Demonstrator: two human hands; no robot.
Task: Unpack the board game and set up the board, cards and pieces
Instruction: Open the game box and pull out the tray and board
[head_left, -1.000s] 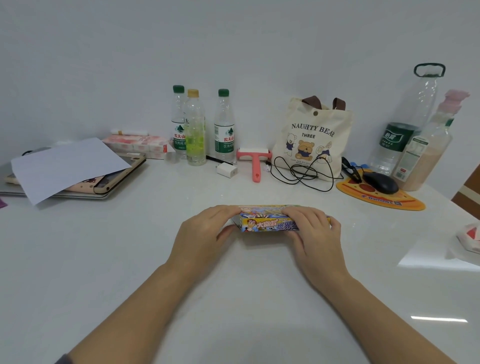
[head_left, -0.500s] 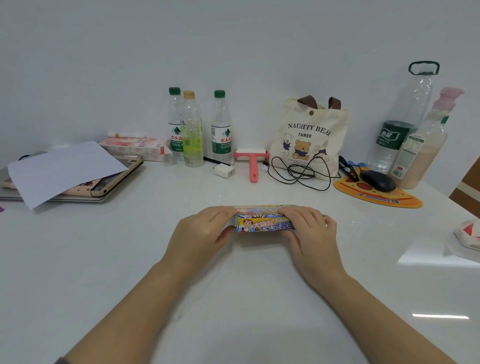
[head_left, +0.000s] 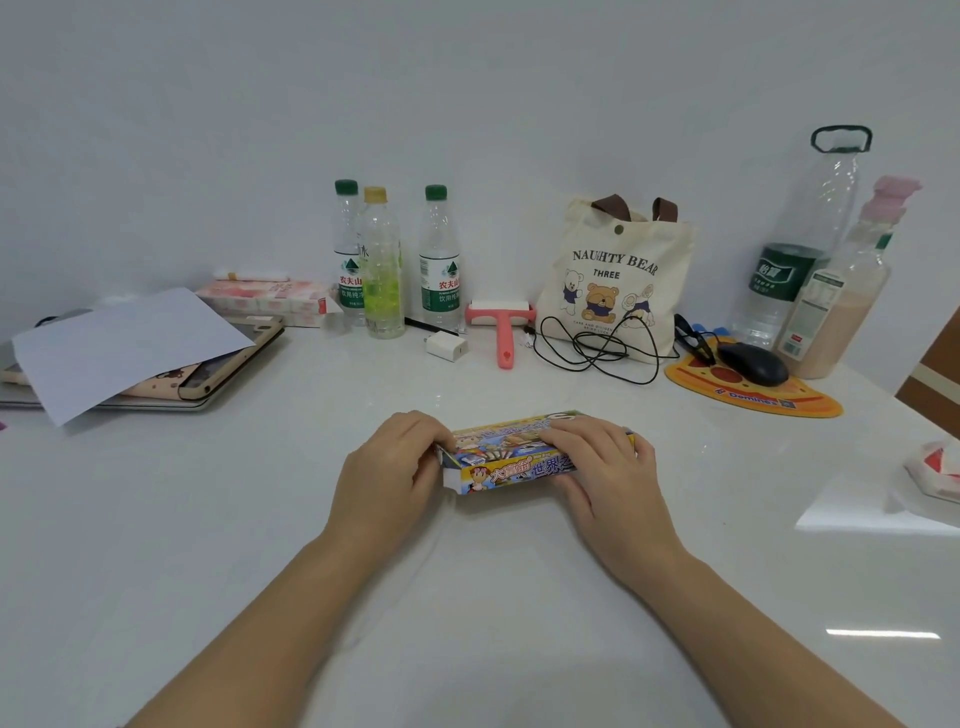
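Note:
A small colourful board game box (head_left: 511, 460), yellow and blue with cartoon print, lies on the white table (head_left: 260, 519) in the middle. My left hand (head_left: 389, 467) grips its left end, with fingers curled at the end flap, which stands slightly open. My right hand (head_left: 605, 467) lies over the right half of the box, its fingers curled over the top and holding it down. The box's contents are hidden.
Along the wall stand three bottles (head_left: 387, 260), a pink lint roller (head_left: 501, 330), a white charger (head_left: 445, 345), a bear tote bag (head_left: 618, 275) with a black cable, a mouse (head_left: 753, 364) on an orange pad, and two large bottles (head_left: 810, 249). Paper (head_left: 119, 345) over a laptop lies left.
The left end flap of the box has come slightly open under my left fingers. Both hands stay on the box.

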